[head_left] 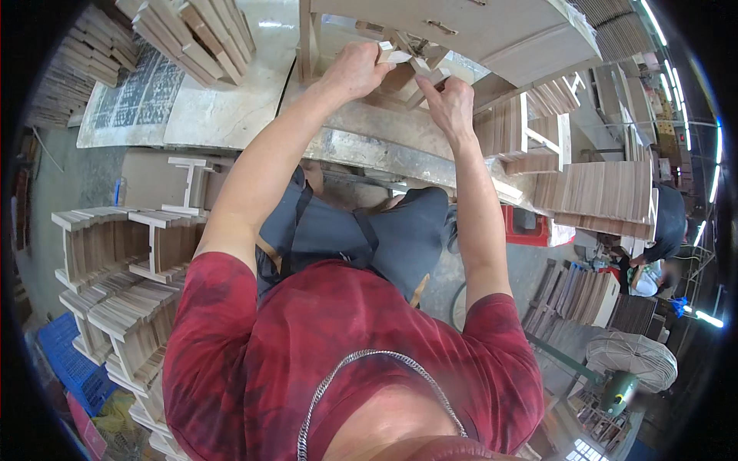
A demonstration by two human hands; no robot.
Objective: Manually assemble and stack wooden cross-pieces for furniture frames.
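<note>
My left hand [357, 71] reaches over the workbench [338, 115] with its fingers closed round a small pale wooden piece [393, 56]. Just to the right, my right hand [452, 104] pinches the end of another short wooden piece [431, 77]. Where the two pieces come close together, small parts of a machine show behind them, too small to make out. A large pale panel [469, 38] of the machine hangs above and beyond my hands. My fingertips partly hide the pieces.
Stacks of I-shaped wooden parts [154, 307] stand left of me. Wooden strips [192, 38] lie on the far left bench. More stacked boards [596, 188] and a red crate [526, 227] are at the right. A fan [630, 361] and another person [665, 227] are further right.
</note>
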